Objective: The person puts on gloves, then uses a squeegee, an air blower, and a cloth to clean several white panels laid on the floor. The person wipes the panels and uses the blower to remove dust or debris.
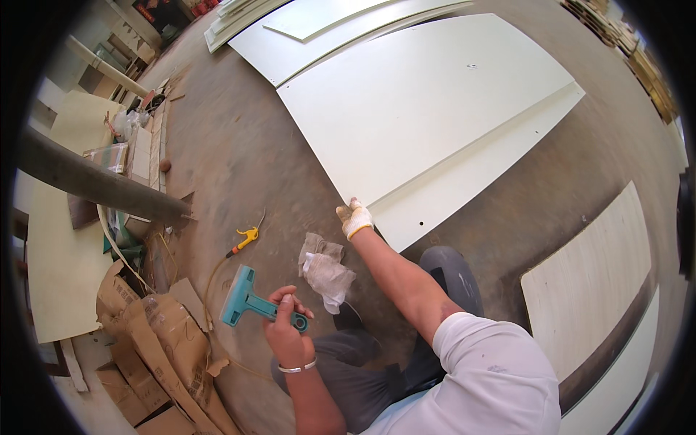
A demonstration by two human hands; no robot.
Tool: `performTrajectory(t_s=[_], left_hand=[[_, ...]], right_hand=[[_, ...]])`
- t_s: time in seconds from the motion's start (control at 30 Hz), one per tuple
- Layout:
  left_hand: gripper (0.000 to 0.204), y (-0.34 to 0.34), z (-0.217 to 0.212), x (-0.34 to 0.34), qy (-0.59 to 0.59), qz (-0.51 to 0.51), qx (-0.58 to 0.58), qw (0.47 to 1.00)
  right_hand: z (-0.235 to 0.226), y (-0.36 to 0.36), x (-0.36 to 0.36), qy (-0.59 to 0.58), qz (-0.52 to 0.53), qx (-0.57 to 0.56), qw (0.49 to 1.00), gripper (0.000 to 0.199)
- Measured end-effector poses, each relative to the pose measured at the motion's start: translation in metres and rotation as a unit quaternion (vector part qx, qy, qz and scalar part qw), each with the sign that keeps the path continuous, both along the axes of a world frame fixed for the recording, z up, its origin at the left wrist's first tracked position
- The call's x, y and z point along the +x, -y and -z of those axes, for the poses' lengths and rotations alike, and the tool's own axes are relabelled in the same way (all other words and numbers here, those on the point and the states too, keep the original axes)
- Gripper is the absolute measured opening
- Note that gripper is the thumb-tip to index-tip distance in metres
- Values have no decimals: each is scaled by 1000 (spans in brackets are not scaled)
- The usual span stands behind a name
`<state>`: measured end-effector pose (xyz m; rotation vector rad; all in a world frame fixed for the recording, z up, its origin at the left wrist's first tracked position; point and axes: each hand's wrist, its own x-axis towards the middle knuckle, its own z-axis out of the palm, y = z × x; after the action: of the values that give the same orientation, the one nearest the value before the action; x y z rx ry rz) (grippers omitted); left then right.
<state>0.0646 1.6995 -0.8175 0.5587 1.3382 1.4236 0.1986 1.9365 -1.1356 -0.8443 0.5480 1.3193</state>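
My left hand (288, 328), bare with a silver bangle on the wrist, is closed around the handle of a teal scraper (246, 296) whose wide blade end points up and left. My right hand (354, 218), in a white work glove with a yellow cuff, grips the near corner of a large white panel (428, 101) lying on another white panel (471, 181) on the floor. A crumpled grey-white rag (326, 272) lies on the concrete between my hands. My knee (446, 272) in grey trousers is bent just below the panel's corner.
A yellow-handled blow gun (246, 238) with a hose lies left of the rag. Torn cardboard (156, 341) is piled at lower left, beside a grey pole (94, 181) and clutter. More white panels (304, 22) lie at the back, and pale boards (591, 283) at right.
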Motion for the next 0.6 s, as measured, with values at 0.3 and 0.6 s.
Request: performTrajectory(t_s=[0.3, 0.6], left_hand=[[17, -7, 8, -5, 43, 31, 22, 998], [17, -16, 9, -6, 56, 60, 21, 996]], right_hand=[[-2, 86, 18, -41, 47, -36, 997, 14], [-18, 233, 50, -30, 20, -85, 996, 19]])
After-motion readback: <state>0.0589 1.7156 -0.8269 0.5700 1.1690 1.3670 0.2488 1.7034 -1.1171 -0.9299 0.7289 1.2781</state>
